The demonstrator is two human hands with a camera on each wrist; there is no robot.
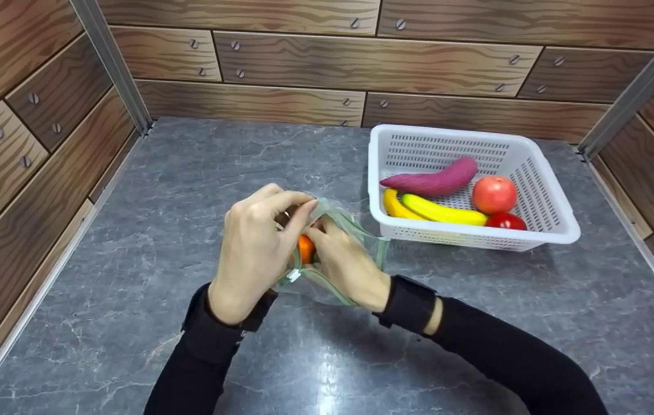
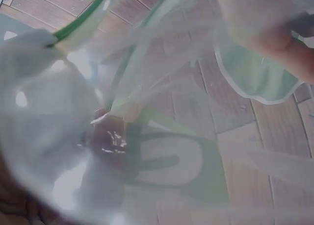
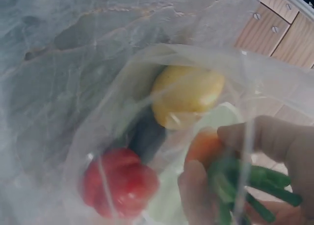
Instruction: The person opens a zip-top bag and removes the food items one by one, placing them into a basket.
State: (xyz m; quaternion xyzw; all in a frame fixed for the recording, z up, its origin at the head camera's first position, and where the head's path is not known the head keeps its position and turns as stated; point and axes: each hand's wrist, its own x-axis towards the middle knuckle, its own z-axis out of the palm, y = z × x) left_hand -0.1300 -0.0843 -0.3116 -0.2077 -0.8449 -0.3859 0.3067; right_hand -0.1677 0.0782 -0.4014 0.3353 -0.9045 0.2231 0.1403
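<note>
A clear zip bag with green edging and a white slider is between the two hands. My left hand pinches its rim between thumb and fingers. Reaching into the bag's mouth, my right hand grips a toy carrot with green stalks; its orange body shows in the right wrist view. Through the cloudy plastic there, I see a red bell pepper, a yellow rounded piece and a dark piece of unclear kind. The left wrist view mostly shows blurred film.
Right of the bag stands a white basket. It holds a purple sweet potato, yellow bananas, a pinkish-red tomato-like fruit and a darker red one. Wood-patterned walls enclose the grey tabletop.
</note>
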